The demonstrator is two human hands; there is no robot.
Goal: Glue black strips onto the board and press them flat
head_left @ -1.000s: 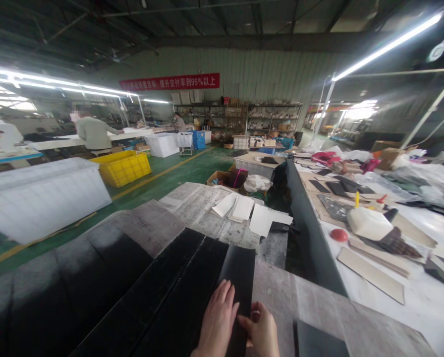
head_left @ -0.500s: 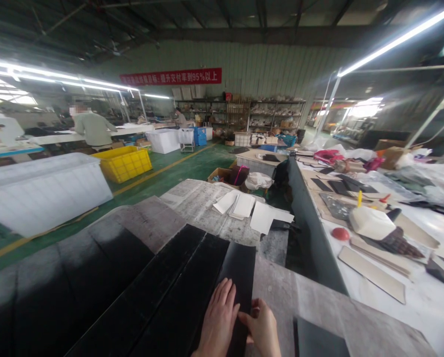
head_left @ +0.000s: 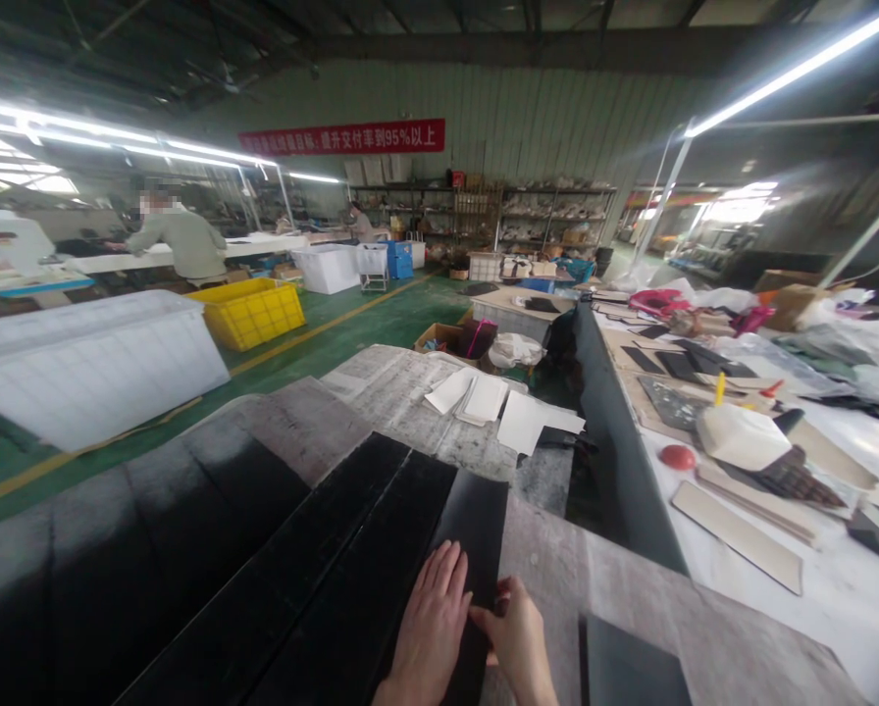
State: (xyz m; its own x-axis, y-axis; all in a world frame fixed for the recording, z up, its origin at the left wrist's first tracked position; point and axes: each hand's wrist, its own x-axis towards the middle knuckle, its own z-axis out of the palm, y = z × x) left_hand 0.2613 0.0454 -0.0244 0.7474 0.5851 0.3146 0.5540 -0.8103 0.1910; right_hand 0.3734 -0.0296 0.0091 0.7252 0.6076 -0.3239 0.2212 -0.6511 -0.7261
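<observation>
Black strip (head_left: 482, 505) is lying beside two laid strips (head_left: 351, 534); I am flattening it with open left hand (head_left: 431, 620), right hand (head_left: 519, 642) pinching its edge.

- Left hand (head_left: 431, 620) lies flat, palm down, fingers straight and slightly fanned, pointing away.
- Right hand (head_left: 519, 639) sits just beside the left little finger, fingers curled inward, tips touching it.

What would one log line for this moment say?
left hand: flat on black strip | right hand: pinches strip's right edge | surface: grey table | beyond: white sheets
</observation>
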